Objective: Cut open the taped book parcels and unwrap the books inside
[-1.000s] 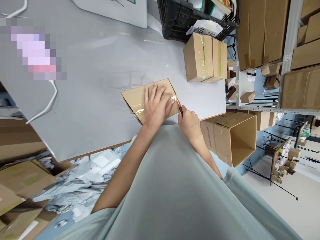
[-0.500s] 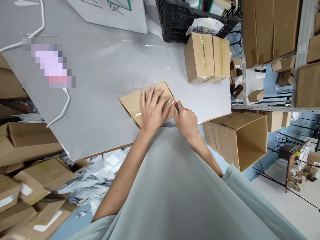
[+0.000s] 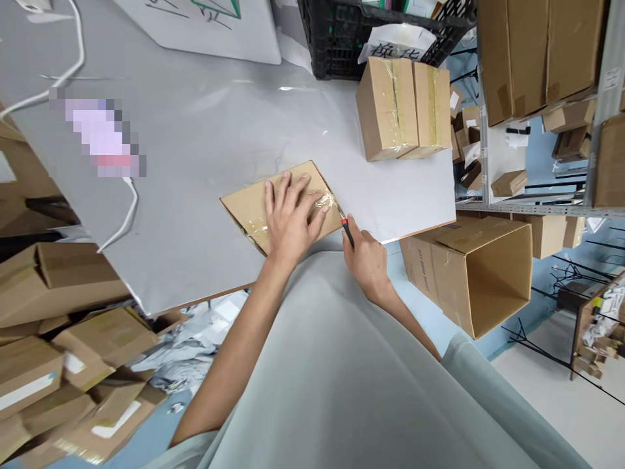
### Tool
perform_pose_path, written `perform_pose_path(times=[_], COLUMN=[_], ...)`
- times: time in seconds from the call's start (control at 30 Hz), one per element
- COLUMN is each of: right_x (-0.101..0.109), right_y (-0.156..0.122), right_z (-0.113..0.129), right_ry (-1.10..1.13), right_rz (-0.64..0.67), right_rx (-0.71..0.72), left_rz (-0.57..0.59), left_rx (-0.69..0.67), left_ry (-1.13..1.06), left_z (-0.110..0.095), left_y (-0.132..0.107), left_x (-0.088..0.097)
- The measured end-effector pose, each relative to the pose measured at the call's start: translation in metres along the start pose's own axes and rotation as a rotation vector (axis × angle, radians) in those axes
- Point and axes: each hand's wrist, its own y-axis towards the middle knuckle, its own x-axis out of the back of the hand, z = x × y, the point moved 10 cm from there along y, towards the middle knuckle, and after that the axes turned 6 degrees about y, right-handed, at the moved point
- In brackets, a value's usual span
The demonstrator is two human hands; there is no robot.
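A flat taped cardboard box (image 3: 249,205) lies on the grey table (image 3: 195,150) near its front edge. My left hand (image 3: 289,218) rests palm down on the box with fingers spread, pressing it. Closed in a fist, my right hand (image 3: 367,260) grips a red-and-black utility knife (image 3: 346,229). The knife's tip touches the clear tape at the box's right corner.
Two sealed cardboard boxes (image 3: 403,107) stand at the table's far right, behind them a black plastic crate (image 3: 342,32). An open carton (image 3: 481,270) lies on its side on the floor to the right. Shelves with cartons (image 3: 537,58) rise at right; more boxes (image 3: 63,339) are piled at left. A white cable (image 3: 117,225) crosses the table.
My right hand drew the knife back toward me along the box's right corner. The left hand stayed flat on the box. The head view shifted slightly.
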Motion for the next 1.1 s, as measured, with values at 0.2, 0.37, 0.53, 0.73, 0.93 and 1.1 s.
perform_pose_path(times=[0.2, 0.37, 0.53, 0.73, 0.93, 1.1], right_x=[0.005, 0.015, 0.02, 0.014, 0.013, 0.016], right_y=[0.014, 0.022, 0.017, 0.009, -0.013, -0.028], right_z=[0.014, 0.024, 0.024, 0.007, -0.007, -0.031], right_ry=[-0.006, -0.042, -0.083, -0.091, 0.008, 0.151], right_rz=[-0.029, -0.039, -0.043, -0.008, -0.001, -0.076], right_rx=[0.042, 0.016, -0.015, -0.072, -0.073, -0.065], left_rz=[-0.021, -0.045, -0.053, -0.038, -0.039, 0.006], left_rx=[0.026, 0.04, 0.072, 0.105, 0.086, 0.05], left_ry=[-0.014, -0.026, -0.053, -0.065, -0.062, -0.024], left_z=[-0.001, -0.006, -0.009, -0.007, -0.008, -0.014], left_y=[-0.003, -0.004, -0.008, -0.01, -0.008, 0.001], left_x=[-0.001, -0.002, -0.004, -0.008, -0.005, -0.007])
